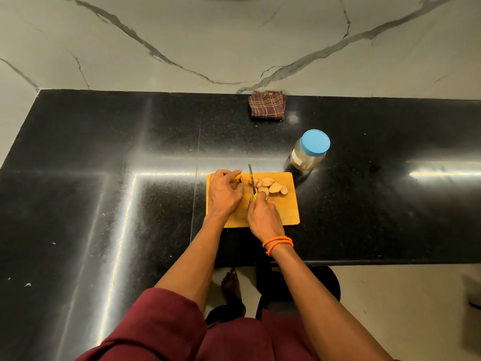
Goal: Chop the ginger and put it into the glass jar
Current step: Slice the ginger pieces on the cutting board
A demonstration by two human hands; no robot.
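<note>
Both hands are over the wooden cutting board (286, 214) on the black worktop (104, 204). The right hand (264, 217) has its grip wrapped tight around the green handle of the knife (252, 182), blade pointing away from the person and set down into the ginger (269, 187). The left hand (225, 195) sits just beside the blade, fingers curled down on the uncut end of the ginger at the board's far left, pinning it. Cut slices lie in a loose heap to the right of the blade, on the far half of the board. The glass jar (308, 152) stands on the worktop just beyond the board's far right corner, upright, blue lid (315, 142) on. A folded checked cloth (267, 105) lies farther back against the marble wall (234, 43). An orange band (278, 243) circles the right wrist.
</note>
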